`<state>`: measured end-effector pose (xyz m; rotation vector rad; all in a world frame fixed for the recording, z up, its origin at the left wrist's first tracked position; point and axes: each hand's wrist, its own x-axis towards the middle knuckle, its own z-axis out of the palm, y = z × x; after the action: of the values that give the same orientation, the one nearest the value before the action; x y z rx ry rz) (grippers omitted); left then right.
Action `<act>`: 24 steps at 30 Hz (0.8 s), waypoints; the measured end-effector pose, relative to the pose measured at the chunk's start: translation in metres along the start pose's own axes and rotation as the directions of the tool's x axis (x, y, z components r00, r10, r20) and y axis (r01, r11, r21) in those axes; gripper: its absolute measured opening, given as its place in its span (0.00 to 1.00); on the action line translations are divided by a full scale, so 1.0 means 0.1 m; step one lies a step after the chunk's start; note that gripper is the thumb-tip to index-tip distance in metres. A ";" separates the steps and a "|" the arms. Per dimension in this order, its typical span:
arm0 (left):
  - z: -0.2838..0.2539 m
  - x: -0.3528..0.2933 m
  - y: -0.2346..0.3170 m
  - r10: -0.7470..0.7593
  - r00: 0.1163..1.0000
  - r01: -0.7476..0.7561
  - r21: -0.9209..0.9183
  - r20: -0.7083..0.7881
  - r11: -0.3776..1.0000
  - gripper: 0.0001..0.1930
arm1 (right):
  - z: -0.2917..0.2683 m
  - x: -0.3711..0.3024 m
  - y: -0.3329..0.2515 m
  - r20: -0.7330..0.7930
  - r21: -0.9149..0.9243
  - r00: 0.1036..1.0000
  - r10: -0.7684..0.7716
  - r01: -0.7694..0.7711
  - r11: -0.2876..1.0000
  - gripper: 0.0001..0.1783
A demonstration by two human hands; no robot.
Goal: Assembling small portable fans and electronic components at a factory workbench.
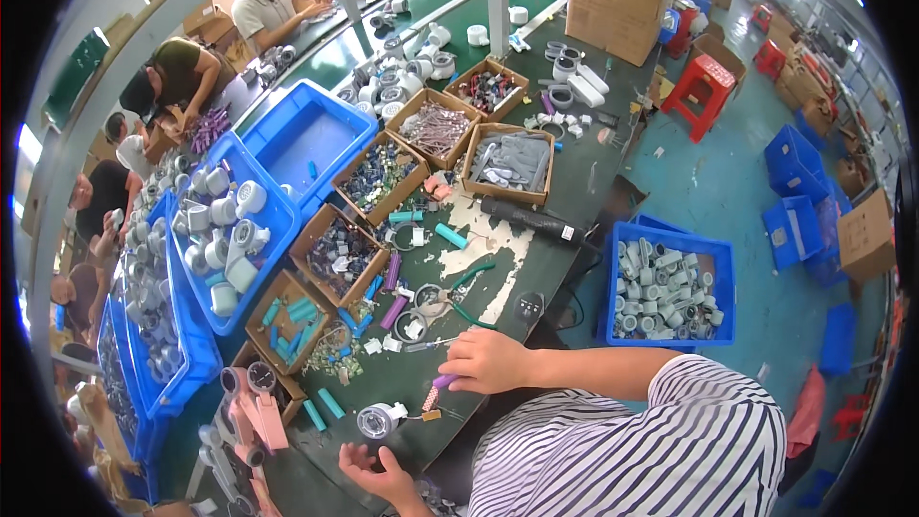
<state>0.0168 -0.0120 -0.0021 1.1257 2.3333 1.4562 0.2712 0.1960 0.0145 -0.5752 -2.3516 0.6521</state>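
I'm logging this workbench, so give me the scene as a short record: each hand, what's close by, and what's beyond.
Left hand: open, nothing visibly held
Right hand: grip closed on a purple cylinder
Nearest left hand: round white part
Table: dark green, pale worn patch
Right of table: blue bin holding pale parts
Farther off: red stool
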 end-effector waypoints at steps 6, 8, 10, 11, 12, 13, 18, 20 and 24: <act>-0.19 0.27 -0.01 0.031 0.976 -0.102 -0.321 -0.217 0.942 0.27 | -0.34 0.27 0.00 -0.146 0.255 0.968 0.204 -0.162 0.953 0.22; -0.33 0.67 0.20 -0.008 0.973 -0.094 -0.428 -0.229 0.899 0.23 | -0.59 0.70 0.06 -0.076 0.373 0.912 0.404 -0.350 0.859 0.25; -0.39 1.11 0.42 -0.039 0.978 -0.058 -0.449 -0.203 0.892 0.21 | -0.65 1.11 0.42 0.015 0.587 0.857 0.515 -0.424 0.690 0.28; -0.43 1.34 0.48 -0.034 0.975 -0.070 -0.453 -0.218 0.889 0.21 | -0.72 1.34 0.54 -0.009 0.575 0.878 0.479 -0.387 0.721 0.29; -0.41 1.56 0.52 -0.114 0.975 -0.004 -0.532 -0.189 0.847 0.21 | -0.76 1.49 0.68 -0.011 0.579 0.871 0.491 -0.395 0.713 0.29; -0.41 1.78 0.55 -0.188 0.970 0.061 -0.599 -0.152 0.798 0.21 | -0.83 1.64 0.76 0.041 0.602 0.839 0.543 -0.454 0.657 0.29; -0.24 2.67 0.56 -0.304 0.952 0.240 -0.709 0.038 0.663 0.22 | -1.06 1.91 1.06 0.148 0.655 0.747 0.648 -0.565 0.502 0.30; -0.30 2.98 0.44 -0.289 0.957 0.262 -0.546 0.038 0.796 0.24 | -1.03 1.86 1.12 0.138 0.634 0.777 0.614 -0.546 0.548 0.30; -0.10 2.95 0.67 -0.172 0.979 0.102 -0.466 -0.110 0.879 0.24 | -1.05 1.50 1.11 0.082 0.653 0.802 0.592 -0.492 0.576 0.28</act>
<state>-0.1606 0.1957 0.1276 0.7278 1.9389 1.9518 0.2603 0.3957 0.0893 -0.9799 -1.5984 1.5742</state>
